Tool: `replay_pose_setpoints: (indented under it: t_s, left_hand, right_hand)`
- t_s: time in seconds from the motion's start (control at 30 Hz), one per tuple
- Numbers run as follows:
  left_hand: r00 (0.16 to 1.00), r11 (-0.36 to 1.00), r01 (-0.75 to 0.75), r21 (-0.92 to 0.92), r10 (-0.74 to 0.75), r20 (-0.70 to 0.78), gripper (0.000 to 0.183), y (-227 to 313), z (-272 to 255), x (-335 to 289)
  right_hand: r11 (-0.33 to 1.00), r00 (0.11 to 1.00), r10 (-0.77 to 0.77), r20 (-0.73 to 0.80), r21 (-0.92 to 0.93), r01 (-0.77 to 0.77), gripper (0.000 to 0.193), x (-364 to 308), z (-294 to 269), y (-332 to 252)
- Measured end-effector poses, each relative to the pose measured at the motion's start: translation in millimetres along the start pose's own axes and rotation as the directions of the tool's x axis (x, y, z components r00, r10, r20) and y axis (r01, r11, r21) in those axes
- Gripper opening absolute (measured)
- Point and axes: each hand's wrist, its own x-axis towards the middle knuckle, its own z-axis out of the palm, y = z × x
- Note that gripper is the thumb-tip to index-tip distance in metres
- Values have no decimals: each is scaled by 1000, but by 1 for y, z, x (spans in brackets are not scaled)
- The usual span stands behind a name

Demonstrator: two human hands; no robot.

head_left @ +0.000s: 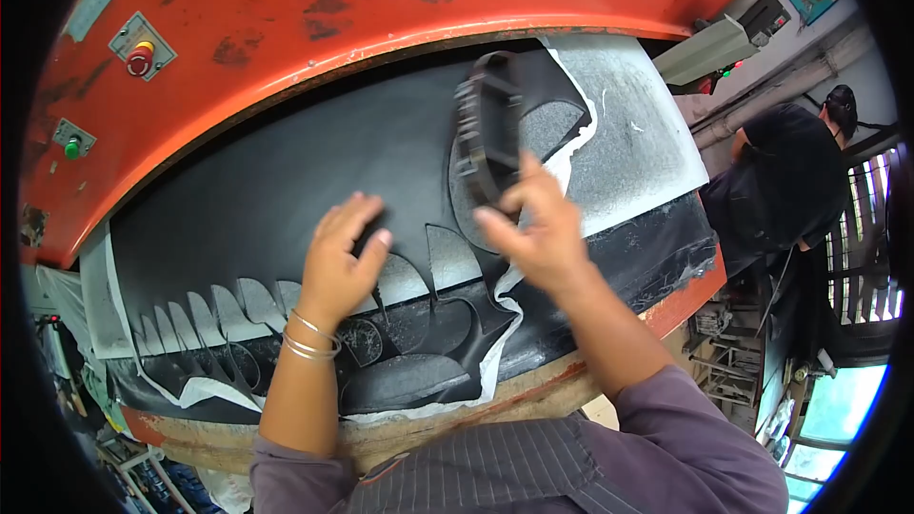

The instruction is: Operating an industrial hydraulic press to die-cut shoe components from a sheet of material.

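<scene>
My right hand point(541, 228) grips the lower end of a dark metal cutting die point(489, 128). The die is a long frame with curved ends, tilted up over the black sheet and slightly blurred. Spread across the pale cutting board point(657, 133) lies a black leather-like sheet point(276, 152). Half-round and wedge-shaped gaps line its near edge, and a larger rounded gap shows the grey board behind the die. Over that near edge is my left hand point(343, 262), thumb and fingers apart, holding nothing; whether it touches the sheet I cannot tell.
An orange machine beam point(400, 0) arches across the far side, with a red push button point(140, 59) and green buttons. A ragged pale-backed offcut point(419, 385) hangs over the black near ledge. Off to the right, another person point(785, 171) in dark clothes faces away.
</scene>
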Motion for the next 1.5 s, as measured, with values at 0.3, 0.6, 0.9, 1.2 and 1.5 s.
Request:
replay_pose_setpoints:
  t_s: [0.3, 0.6, 0.9, 1.2, 1.5]
  left_hand:
    - [995, 980, 84, 179, -73, -70, 75, -14, 6, -11]
    - [996, 976, 83, 203, -89, 17, 75, -11, 6, -12]
    - [996, 965, 91, 244, -83, -43, 69, -10, 10, -13]
    - [994, 967, 105, 234, -108, 1, 65, -10, 4, -9]
    - [991, 973, 115, 199, -100, -87, 70, -10, 7, -12]
  right_hand:
    - [951, 936, -218, 275, -154, 267, 39, -27, 76, -11]
    - [979, 942, -72, 329, -157, 130, 73, -27, 60, -14]
    - [947, 850, 9, 526, -279, 162, 55, -7, 23, 4]
    - [948, 869, -3, 495, -274, 159, 29, -10, 30, -8]
    - [973, 907, -32, 420, -194, 124, 79, 2, 41, -7]
